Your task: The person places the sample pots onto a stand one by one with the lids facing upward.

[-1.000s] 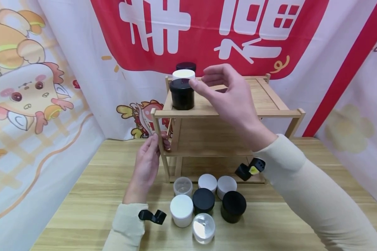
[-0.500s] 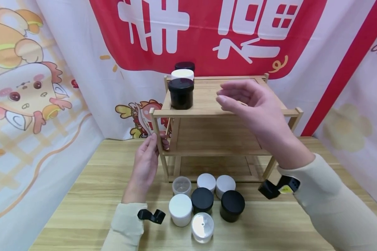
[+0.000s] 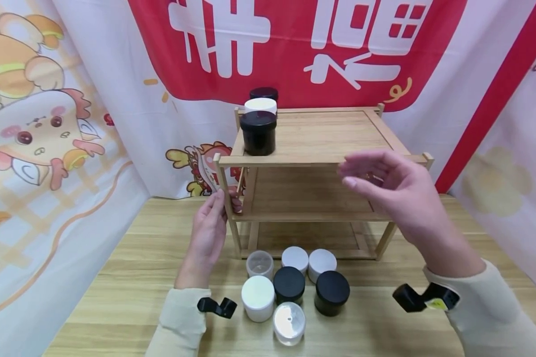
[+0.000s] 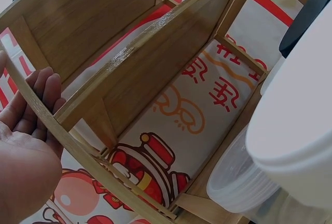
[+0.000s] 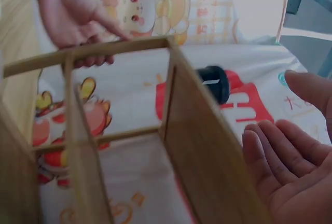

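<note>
Pale wooden 3-tier rack (image 3: 339, 134) stands on the wood-grained desk (image 3: 129, 277); the left hand (image 3: 209, 225) curls its fingers round the front left post. Near the front right corner, the right hand (image 3: 395, 193) is loosely curved, thumb apart, holding nothing. A tug on that post could topple the round black plastic jar (image 3: 259, 136) at the top's front left corner; a low sweep could scatter 7 round jars (image 3: 257, 297) before the rack. White cartoon-printed cloth (image 3: 125, 89) hangs around.
</note>
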A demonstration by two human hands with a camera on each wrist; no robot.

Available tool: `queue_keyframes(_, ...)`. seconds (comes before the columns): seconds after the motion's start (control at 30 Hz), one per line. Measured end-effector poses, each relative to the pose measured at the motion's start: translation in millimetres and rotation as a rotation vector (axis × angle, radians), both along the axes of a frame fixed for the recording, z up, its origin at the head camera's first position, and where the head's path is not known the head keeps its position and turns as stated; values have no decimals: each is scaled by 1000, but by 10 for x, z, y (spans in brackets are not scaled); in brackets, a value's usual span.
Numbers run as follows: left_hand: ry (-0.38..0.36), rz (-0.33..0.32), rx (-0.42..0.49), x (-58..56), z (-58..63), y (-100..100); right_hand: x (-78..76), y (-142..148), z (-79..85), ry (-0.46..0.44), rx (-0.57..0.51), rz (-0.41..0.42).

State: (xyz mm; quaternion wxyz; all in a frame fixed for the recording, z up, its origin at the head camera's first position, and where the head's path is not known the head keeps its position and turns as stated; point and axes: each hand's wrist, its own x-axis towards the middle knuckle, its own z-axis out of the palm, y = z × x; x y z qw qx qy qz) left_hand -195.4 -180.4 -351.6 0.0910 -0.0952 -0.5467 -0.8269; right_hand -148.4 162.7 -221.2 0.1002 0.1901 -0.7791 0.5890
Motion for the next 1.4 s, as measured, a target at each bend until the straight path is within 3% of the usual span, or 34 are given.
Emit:
queue_keyframes(0.27, 11, 11, 1, -2, 1, 23, -17, 295, -484, -37, 178, 2)
queue_keyframes(0.7, -1, 26, 2, -10, -8, 31, -94, 439, -1169, -85, 185, 127)
queue_keyframes(1.4, 16, 40, -5, -8, -19, 53, -346, 410, -1819, -225, 242, 154)
